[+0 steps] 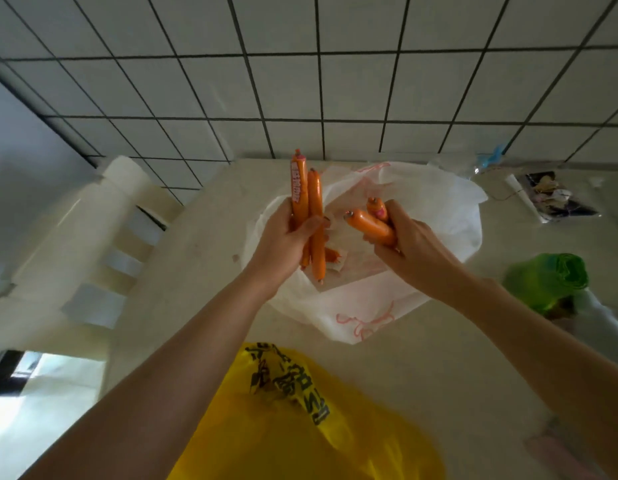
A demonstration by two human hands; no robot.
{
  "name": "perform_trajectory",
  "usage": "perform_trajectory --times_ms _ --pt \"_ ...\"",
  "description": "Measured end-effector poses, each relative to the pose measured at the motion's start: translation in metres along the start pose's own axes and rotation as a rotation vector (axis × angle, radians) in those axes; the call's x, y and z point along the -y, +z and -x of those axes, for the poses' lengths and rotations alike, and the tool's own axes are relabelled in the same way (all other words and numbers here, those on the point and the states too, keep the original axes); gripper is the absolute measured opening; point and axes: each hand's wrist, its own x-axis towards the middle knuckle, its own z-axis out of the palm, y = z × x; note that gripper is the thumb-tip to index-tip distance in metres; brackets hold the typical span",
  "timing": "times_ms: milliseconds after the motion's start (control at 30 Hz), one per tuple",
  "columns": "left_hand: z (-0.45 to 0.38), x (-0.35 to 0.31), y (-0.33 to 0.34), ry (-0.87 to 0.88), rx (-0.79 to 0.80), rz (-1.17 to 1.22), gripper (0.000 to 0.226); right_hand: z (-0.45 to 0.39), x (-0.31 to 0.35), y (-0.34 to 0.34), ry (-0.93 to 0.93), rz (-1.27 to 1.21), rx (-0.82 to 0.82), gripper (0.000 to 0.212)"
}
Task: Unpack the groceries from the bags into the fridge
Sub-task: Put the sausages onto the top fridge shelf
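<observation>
My left hand [287,240] grips two or more long orange sausages [309,202] upright above a white plastic bag [435,209] that lies open on the table. My right hand [411,244] holds two more orange sausages [371,223], tilted to the left. One more sausage [332,255] peeks out below my left hand, inside the white bag. A yellow bag with black print [300,420] lies close to me at the table's near edge.
A green plastic bag [550,278] sits at the right. Small packets and a clear wrapper [550,195] lie at the back right by the tiled wall. A white chair back [89,244] stands left of the beige table [196,237].
</observation>
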Motion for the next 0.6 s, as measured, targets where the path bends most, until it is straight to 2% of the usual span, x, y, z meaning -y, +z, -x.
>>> perform_trajectory --times_ms 133,233,300,367,500,600 --pt "0.022 0.016 -0.015 -0.094 -0.046 0.037 0.016 0.006 0.005 0.012 0.015 0.018 0.001 0.033" --pt "0.023 0.021 -0.019 -0.210 -0.061 0.078 0.018 0.006 -0.002 0.017 0.063 0.042 0.017 0.027" --pt "0.015 0.022 -0.018 -0.247 -0.042 -0.038 0.024 0.004 -0.010 0.017 0.088 0.076 0.056 0.022" --pt "0.000 0.027 -0.016 -0.230 -0.024 -0.159 0.020 -0.001 -0.020 0.015 0.093 0.142 0.105 0.015" --pt "-0.039 0.035 -0.004 -0.292 0.062 -0.292 0.009 -0.015 -0.040 0.016 0.081 0.330 0.176 0.012" --pt "-0.068 0.048 0.008 -0.386 0.192 -0.251 0.030 -0.030 -0.052 0.024 0.080 0.404 0.193 0.018"
